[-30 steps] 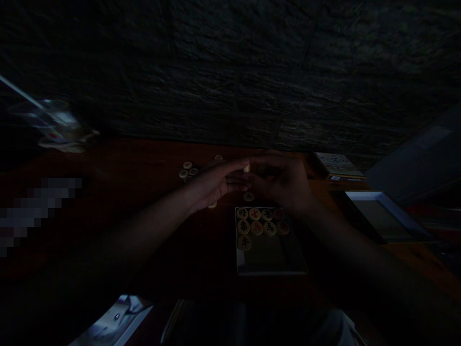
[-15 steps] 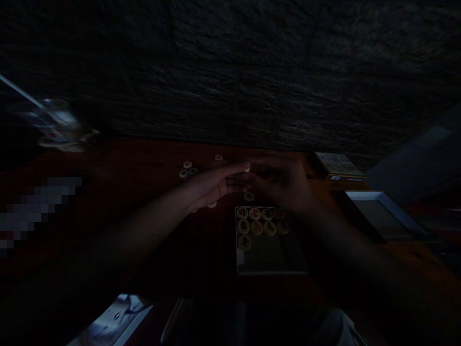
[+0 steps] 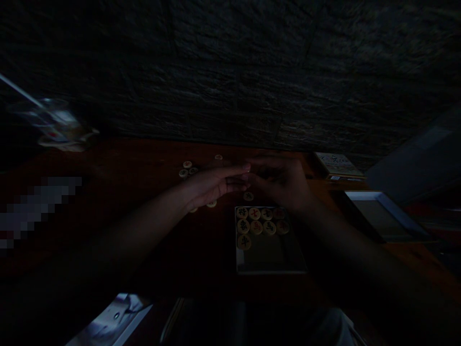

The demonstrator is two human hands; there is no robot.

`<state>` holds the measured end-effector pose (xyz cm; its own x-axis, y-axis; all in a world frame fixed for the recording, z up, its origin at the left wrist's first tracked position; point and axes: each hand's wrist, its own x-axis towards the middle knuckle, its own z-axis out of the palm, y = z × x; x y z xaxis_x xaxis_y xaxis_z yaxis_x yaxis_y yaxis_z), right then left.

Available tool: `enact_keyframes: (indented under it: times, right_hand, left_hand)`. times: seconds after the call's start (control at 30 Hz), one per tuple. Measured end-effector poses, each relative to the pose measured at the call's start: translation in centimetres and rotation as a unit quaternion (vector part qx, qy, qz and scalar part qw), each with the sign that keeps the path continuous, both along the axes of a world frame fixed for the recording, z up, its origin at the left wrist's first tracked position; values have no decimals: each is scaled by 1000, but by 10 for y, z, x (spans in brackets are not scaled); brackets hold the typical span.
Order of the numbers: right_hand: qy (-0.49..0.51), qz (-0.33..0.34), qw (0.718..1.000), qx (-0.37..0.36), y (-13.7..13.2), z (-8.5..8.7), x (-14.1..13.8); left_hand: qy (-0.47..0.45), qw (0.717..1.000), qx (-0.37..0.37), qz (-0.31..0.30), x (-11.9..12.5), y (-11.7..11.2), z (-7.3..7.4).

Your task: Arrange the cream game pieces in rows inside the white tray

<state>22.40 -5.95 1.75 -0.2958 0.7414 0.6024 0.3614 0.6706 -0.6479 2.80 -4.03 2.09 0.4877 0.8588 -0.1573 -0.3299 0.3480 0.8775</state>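
The scene is very dark. My left hand [image 3: 212, 185] reaches right with its fingers stretched out, and their tips touch my right hand [image 3: 284, 185]. My right hand's fingers are curled, and whatever is in them is hidden in shadow. Both hands hover over the far edge of a shallow square box [image 3: 270, 259]. In its far part lie several round wooden chess pieces [image 3: 256, 227] with red and black characters. One loose piece [image 3: 248, 196] lies just beyond the box, under my hands. Another piece [image 3: 212, 203] sits below my left palm.
More loose pieces [image 3: 188, 169] lie further back on the reddish wooden table [image 3: 126, 178]. At the right rest a box lid [image 3: 385, 218] and a flat printed booklet [image 3: 338, 166]. A glass object [image 3: 57, 125] stands at the far left. A dark stone wall rises behind.
A pale piece that showed between the fingertips of both hands one second ago is no longer visible. The hands have stayed together almost in place.
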Motion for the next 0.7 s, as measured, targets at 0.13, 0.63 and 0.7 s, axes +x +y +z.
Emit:
enact_keyframes:
  times: [0.13, 0.63, 0.7]
  right_hand:
    - [-13, -10, 1000, 20, 0, -1, 1]
    - [-16, -23, 999, 27, 0, -2, 2]
    - [-14, -23, 999, 29, 0, -1, 2]
  left_hand:
    - [5, 1000, -24, -4, 0, 0, 0]
    - [9, 999, -36, -3, 1, -2, 3]
    - [13, 1000, -28, -2, 1, -1, 2]
